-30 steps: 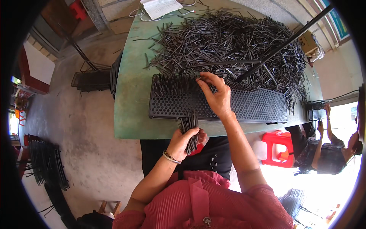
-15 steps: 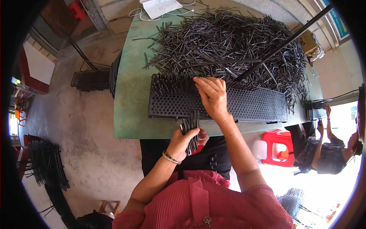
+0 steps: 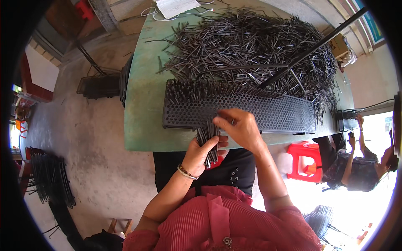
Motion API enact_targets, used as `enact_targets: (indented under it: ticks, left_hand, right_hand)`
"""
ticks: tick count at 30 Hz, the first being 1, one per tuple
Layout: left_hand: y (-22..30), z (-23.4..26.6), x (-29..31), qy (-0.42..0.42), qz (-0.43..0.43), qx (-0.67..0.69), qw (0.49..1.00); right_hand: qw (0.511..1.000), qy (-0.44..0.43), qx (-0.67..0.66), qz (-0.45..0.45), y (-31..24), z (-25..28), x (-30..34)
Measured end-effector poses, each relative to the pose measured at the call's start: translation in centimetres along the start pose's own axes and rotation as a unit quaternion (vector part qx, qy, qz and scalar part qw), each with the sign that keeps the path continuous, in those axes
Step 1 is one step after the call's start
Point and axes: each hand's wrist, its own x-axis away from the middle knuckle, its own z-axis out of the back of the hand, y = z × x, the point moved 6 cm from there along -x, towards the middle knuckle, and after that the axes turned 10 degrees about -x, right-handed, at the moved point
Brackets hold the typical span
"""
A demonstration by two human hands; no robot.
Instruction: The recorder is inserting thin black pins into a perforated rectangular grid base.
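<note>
My left hand [image 3: 197, 154] is closed around a bundle of thin black sticks [image 3: 207, 136] below the front edge of a perforated black tray [image 3: 276, 115]. At the upper ends of this bundle, my right hand [image 3: 243, 127] pinches with thumb and forefinger; how many sticks are between its fingertips is hidden. The tray is long, full of round holes and lies on a green table [image 3: 144, 113]. Upright black sticks [image 3: 192, 90] stand in its far rows, densest at the left end. Its nearer rows show bare holes.
Behind the tray spreads a large heap of loose black sticks [image 3: 251, 42]. A black metal bar [image 3: 314, 48] slants over heap and tray. Paper [image 3: 176, 7] and a white cable lie at the far edge. To the right are a red stool [image 3: 305, 161] and another person [image 3: 364, 167] at work.
My right hand has come back from the tray's far rows toward me, down to the bundle's upper ends. My left hand keeps hold of the sticks almost in place.
</note>
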Motion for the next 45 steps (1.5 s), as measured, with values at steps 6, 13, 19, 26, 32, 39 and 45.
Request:
enact_targets:
  ticks: [6, 13, 19, 26, 32, 39, 45]
  left_hand:
    - [-0.6, -0.6, -0.5, -0.002, -0.002, 0.008, 1.000]
    - [-1.5, 0.5, -1.0, 0.030, 0.006, 0.038, 0.999]
    - [-1.4, -0.7, -0.6, 0.004, 0.025, -0.002, 1.000]
    - [-1.5, -0.2, -0.6, -0.002, 0.034, 0.005, 0.999]
    - [-1.1, -0.2, -0.5, -0.037, 0.035, -0.044, 0.998]
    - [-1.3, 0.4, -0.7, -0.022, 0.043, -0.035, 0.998]
    - [-1.3, 0.6, -0.6, -0.018, 0.045, -0.042, 0.998]
  right_hand:
    - [0.977, -0.076, -0.146, -0.139, 2.1, 0.4, 0.7]
    - [0.971, 0.087, -0.223, -0.003, 1.6, 2.8, -1.7]
    - [0.978, 0.136, -0.108, 0.114, 0.6, 3.4, -4.7]
    - [0.981, 0.127, -0.069, 0.131, 0.9, 3.0, -5.5]
    - [0.980, 0.109, -0.052, 0.160, 0.6, 2.8, -5.6]
    - [0.975, 0.122, 0.008, 0.186, 0.5, 2.5, -5.6]
    - [0.971, 0.136, 0.029, 0.194, 0.8, 2.5, -5.2]
